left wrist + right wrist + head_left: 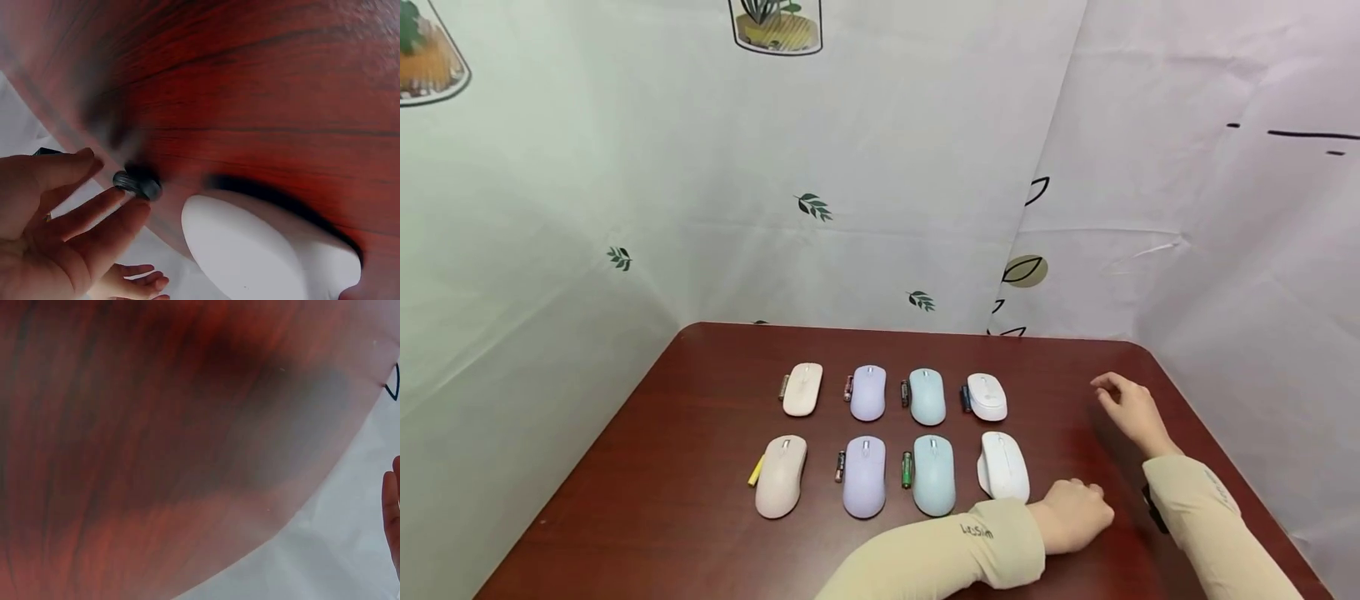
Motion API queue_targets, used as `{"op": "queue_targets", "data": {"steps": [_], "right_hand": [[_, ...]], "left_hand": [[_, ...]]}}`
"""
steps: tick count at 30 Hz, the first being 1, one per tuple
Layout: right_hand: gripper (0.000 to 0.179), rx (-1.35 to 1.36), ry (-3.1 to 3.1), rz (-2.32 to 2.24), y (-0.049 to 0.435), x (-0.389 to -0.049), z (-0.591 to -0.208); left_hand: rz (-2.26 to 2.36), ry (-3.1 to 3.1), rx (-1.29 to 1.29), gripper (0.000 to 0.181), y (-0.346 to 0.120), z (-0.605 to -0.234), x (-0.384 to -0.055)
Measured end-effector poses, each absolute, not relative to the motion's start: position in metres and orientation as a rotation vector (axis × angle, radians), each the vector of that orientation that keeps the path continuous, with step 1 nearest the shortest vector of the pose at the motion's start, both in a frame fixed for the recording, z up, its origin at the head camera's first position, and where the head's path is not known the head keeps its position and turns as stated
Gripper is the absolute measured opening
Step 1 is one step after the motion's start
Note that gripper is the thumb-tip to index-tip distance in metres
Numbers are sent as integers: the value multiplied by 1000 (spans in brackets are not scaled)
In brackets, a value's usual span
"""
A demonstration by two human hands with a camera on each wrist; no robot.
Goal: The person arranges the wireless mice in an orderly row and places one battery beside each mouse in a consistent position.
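My left hand (1071, 515) is low over the table beside the white mouse (1006, 468) at the right end of the front row. In the left wrist view a small dark battery (137, 184) lies right at the tips of its lower fingers. The thumb stands apart from that battery, and the white mouse's rounded end shows close by. From the head, the hand's own back hides the battery. Farther right, my right hand (1138, 415) hovers over the table with loosely bent fingers and holds nothing. Only its edge enters the right wrist view.
Two rows of mice in beige, purple, blue and white stand on the dark red table (647, 467). Most have a battery along the left side, such as the green battery (907, 470) and the yellow battery (756, 472). Patterned white cloth (880, 208) hangs behind.
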State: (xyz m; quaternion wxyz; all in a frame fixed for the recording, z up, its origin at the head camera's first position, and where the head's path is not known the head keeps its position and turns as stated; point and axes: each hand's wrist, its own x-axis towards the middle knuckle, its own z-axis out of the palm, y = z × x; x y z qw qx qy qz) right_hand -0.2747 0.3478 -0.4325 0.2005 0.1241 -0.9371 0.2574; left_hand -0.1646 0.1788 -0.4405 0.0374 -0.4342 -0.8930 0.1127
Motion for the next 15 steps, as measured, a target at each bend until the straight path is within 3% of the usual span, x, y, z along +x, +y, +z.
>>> {"op": "queue_targets", "data": {"steps": [15], "right_hand": [[13,460,-2567,727,328,-278,-439]], "left_hand": [[228,-2786,-1106,8,183,-447,-160]]}}
